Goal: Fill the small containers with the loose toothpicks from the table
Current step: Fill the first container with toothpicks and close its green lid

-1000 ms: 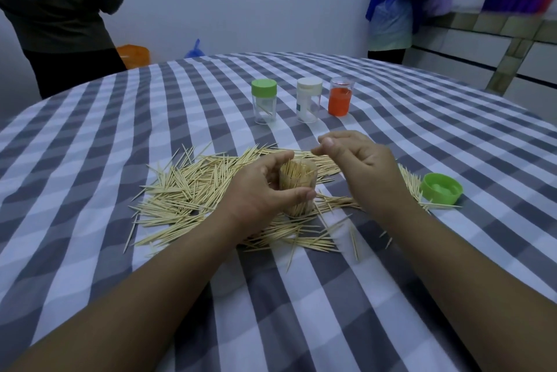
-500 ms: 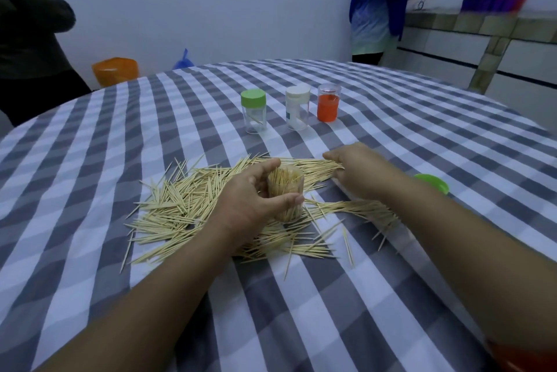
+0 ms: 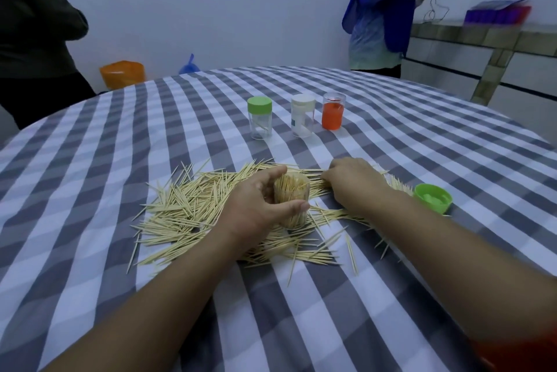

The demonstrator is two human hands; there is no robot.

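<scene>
1. Our left hand (image 3: 256, 205) is wrapped around a clear container (image 3: 291, 201) packed with upright toothpicks. The thumb lies across its near side and the fingers curl round its far side. The container stands upright in the middle of the toothpick spread, its mouth open.

2. Our right hand (image 3: 351, 183) lies knuckles-up, just right of the container, with its fingers bent down onto the loose toothpicks (image 3: 193, 205). The fingertips are hidden under the hand, so we cannot tell whether they pinch any toothpicks or only press on them.

3. Both forearms reach in from the bottom edge, the left from the lower left, the right from the lower right. A strip of red shows at the right forearm's near end.

4. The loose toothpicks are scattered over the checked tabletop (image 3: 391, 296), mostly to the left of and in front of the left hand, with a thinner band running under the right hand toward a green lid (image 3: 432, 198).

5. The green lid lies open side up just right of our right wrist, touching the end of the toothpick band.

6. Farther back stand three small containers in a row: a green-capped container (image 3: 259, 117) on the left, a white-capped container (image 3: 303, 119) in the middle, and a container with orange inside (image 3: 333, 111) on the right. They are well apart from our hands.

7. Beyond the tabletop, a person in dark clothing (image 3: 36, 40) stands at the left and a person in blue (image 3: 382, 19) at the right. An orange bin (image 3: 122, 73) sits by the wall.
</scene>
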